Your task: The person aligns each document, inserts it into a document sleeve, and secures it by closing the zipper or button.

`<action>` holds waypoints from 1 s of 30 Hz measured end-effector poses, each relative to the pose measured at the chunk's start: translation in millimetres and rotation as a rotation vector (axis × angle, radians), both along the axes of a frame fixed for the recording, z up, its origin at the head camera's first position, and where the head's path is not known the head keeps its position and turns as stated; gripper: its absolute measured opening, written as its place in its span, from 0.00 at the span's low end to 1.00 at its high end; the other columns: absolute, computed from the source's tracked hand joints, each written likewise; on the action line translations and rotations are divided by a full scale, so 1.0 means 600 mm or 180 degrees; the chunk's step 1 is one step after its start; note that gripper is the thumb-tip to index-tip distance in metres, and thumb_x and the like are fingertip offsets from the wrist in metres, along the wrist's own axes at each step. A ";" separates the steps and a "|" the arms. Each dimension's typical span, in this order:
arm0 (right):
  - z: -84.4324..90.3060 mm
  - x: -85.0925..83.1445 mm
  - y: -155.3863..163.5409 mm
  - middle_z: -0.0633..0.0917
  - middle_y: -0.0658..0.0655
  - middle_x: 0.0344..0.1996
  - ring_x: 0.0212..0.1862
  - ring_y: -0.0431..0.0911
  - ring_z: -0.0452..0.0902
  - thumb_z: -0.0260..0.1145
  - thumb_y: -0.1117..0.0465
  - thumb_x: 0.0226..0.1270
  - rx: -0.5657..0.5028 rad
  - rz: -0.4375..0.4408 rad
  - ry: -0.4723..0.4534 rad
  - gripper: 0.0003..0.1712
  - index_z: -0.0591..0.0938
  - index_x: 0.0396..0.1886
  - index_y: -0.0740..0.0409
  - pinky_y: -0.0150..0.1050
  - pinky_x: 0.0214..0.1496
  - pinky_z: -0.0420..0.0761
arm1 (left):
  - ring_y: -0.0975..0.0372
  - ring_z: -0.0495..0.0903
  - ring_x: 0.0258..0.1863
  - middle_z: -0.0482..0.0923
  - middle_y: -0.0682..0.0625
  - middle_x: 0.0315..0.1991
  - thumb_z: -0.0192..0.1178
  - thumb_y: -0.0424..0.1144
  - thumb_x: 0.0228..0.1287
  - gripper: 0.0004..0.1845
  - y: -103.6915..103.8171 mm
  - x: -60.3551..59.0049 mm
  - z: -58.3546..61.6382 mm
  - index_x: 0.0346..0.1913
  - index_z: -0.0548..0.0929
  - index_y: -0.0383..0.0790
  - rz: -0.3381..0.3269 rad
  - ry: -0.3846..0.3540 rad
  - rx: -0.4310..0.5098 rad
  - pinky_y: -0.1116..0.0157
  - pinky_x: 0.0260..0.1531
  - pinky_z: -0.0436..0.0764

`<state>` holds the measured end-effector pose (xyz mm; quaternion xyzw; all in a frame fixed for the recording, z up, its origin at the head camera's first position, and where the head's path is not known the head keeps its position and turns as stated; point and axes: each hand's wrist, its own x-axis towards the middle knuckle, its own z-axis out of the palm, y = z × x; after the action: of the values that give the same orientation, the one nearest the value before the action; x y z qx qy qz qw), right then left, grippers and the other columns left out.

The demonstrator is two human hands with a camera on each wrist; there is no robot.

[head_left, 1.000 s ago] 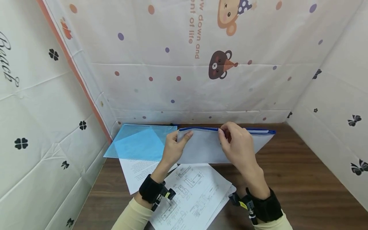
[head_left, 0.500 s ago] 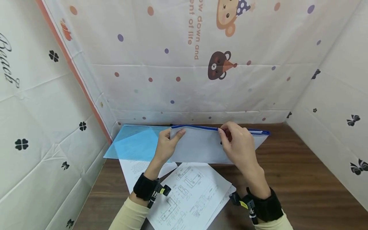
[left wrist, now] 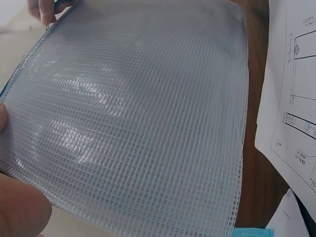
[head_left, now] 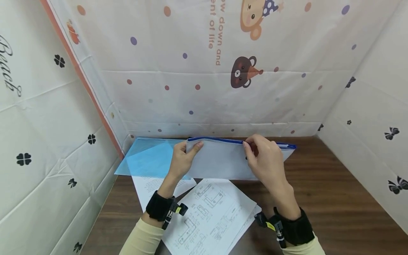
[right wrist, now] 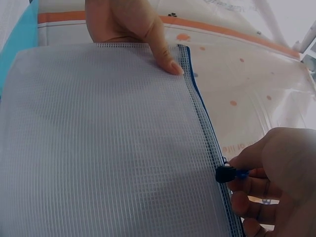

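A clear mesh zipper pouch (head_left: 220, 161) with a blue zip along its top edge is held up, tilted, over the back of the table. My left hand (head_left: 182, 159) grips its left end, thumb on the near face. At the zip, right of the pouch's middle, my right hand (head_left: 265, 159) pinches the zipper pull (right wrist: 226, 174); the dark tab shows beside its fingers in the right wrist view. In the left wrist view, the mesh face fills most of the frame.
A blue translucent folder (head_left: 153, 157) lies at the back left, partly over a printed sheet (head_left: 149, 193). Several sheets with technical drawings (head_left: 211, 219) lie stacked in front of the pouch. Patterned cloth walls (head_left: 191, 92) enclose the wooden table (head_left: 334, 198) at the back and sides.
My left hand has drawn the pouch leftward, so it overlaps more of the blue folder. The right hand stays almost in place, and the zip has slid left past it.
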<state>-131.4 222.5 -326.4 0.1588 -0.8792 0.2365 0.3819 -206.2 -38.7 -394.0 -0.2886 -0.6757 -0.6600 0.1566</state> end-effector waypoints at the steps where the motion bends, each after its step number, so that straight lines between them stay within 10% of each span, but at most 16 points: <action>1: 0.000 0.000 0.000 0.83 0.57 0.25 0.25 0.47 0.74 0.73 0.65 0.71 0.0000 -0.0005 -0.0002 0.05 0.86 0.39 0.64 0.41 0.28 0.75 | 0.61 0.87 0.31 0.89 0.44 0.36 0.63 0.32 0.77 0.07 -0.001 0.000 0.000 0.46 0.90 0.33 0.0014 -0.0023 0.0002 0.65 0.30 0.82; 9: 0.004 -0.002 0.010 0.84 0.58 0.25 0.26 0.48 0.75 0.72 0.67 0.71 -0.0035 -0.0060 0.0053 0.04 0.85 0.36 0.64 0.44 0.31 0.73 | 0.59 0.72 0.22 0.70 0.47 0.22 0.63 0.34 0.78 0.07 -0.011 -0.005 0.000 0.40 0.87 0.33 0.0095 -0.0071 0.0109 0.66 0.24 0.70; 15: 0.005 -0.004 0.017 0.84 0.58 0.26 0.26 0.48 0.76 0.72 0.68 0.70 -0.0083 -0.0090 0.0038 0.04 0.85 0.36 0.64 0.44 0.31 0.73 | 0.58 0.85 0.32 0.86 0.43 0.35 0.64 0.34 0.78 0.07 -0.019 -0.008 -0.001 0.48 0.89 0.34 0.0161 -0.0058 0.0095 0.65 0.29 0.79; 30: 0.008 -0.002 0.032 0.85 0.59 0.25 0.25 0.48 0.77 0.73 0.68 0.69 -0.0125 -0.0216 0.0065 0.04 0.85 0.36 0.66 0.43 0.28 0.76 | 0.58 0.88 0.35 0.88 0.41 0.39 0.64 0.35 0.78 0.08 -0.027 -0.015 -0.002 0.50 0.89 0.34 0.0285 -0.0113 0.0121 0.64 0.32 0.83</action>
<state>-132.5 241.8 -321.4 0.1239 -0.8753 0.2389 0.4017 -215.3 -54.9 -395.4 -0.2432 -0.6780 -0.6700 0.1795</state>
